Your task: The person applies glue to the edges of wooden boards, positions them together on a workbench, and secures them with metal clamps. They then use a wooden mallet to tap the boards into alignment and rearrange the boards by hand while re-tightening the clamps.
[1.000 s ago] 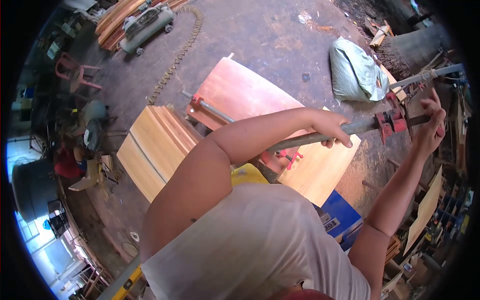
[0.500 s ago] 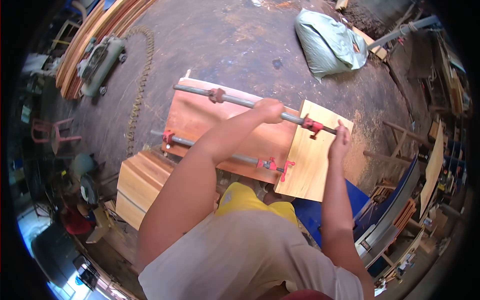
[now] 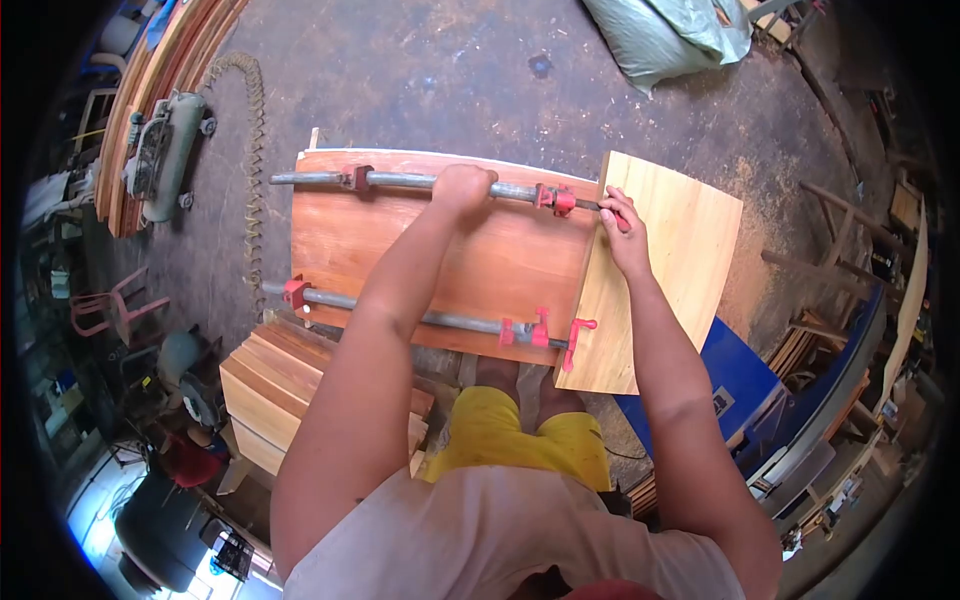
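Left hand gripped upper pipe clamp, right hand seemingly curled on its handle; placing over panel looked underway, alignment needed next.

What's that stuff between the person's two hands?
Between the left hand and right hand, the head view shows grey metal pipe, a red clamp head and a short dark screw, with the reddish wooden panel underneath.

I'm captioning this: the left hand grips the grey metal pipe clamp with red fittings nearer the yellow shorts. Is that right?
Nearer is wrong: the head view shows the left hand gripping the grey metal pipe clamp with red fittings farther from the yellow shorts.
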Tool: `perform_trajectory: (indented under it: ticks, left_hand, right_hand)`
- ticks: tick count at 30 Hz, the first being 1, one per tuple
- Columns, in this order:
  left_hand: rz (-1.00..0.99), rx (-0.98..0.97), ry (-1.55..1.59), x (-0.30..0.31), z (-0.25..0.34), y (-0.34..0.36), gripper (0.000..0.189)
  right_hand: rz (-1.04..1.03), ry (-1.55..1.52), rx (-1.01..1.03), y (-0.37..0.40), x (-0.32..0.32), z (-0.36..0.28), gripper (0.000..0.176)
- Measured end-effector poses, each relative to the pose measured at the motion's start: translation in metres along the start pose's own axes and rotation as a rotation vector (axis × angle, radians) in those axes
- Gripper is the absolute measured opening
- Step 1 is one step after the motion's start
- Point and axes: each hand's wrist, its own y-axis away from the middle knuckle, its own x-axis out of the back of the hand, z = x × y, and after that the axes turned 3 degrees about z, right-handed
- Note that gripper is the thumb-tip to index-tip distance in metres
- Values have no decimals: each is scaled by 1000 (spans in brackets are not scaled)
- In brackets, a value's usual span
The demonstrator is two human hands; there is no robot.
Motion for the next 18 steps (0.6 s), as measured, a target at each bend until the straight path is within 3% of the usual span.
perform_trajectory:
  ticks: [2,4,6,7,8,10,11,12,14,15,16,17,18]
  left_hand:
    - [-7,-26,-8,3,0,-2,12]
    - [-110,13,-51,6,2,-3,22]
    - [476,-46,76,3,20,29,41]
    - [510,-66,123,3,27,45,53]
    - [499,-55,126,-7,33,68,53]
    - [373,-33,319,-26,43,125,55]
    - [181,-4,340,-23,52,153,58]
    - [-9,24,358,-20,60,177,60]
    - [-48,-58,309,-50,66,210,60]
    - [-93,-143,267,-58,73,221,60]
    - [-90,-135,269,-67,77,221,60]
    - [-233,-39,196,-68,82,211,59]
    - [-376,55,123,-69,86,202,57]
  right_hand:
    - [-36,34,13,-2,3,7,24]
    - [-2,73,51,3,4,9,32]
    - [-13,-5,35,31,13,2,42]
    - [49,98,-21,48,19,-5,44]
    - [109,204,-74,67,25,-11,45]
    - [-81,180,-308,112,29,8,42]
    - [-232,157,-458,130,32,12,41]
    - [-236,154,-454,142,32,9,41]
    - [-498,-247,-844,158,25,-3,36]
    - [-506,-244,-843,158,25,5,36]
    - [-655,-126,-789,149,22,16,34]
    - [-799,-7,-727,140,18,26,34]
    - [-803,-3,-722,130,17,26,34]
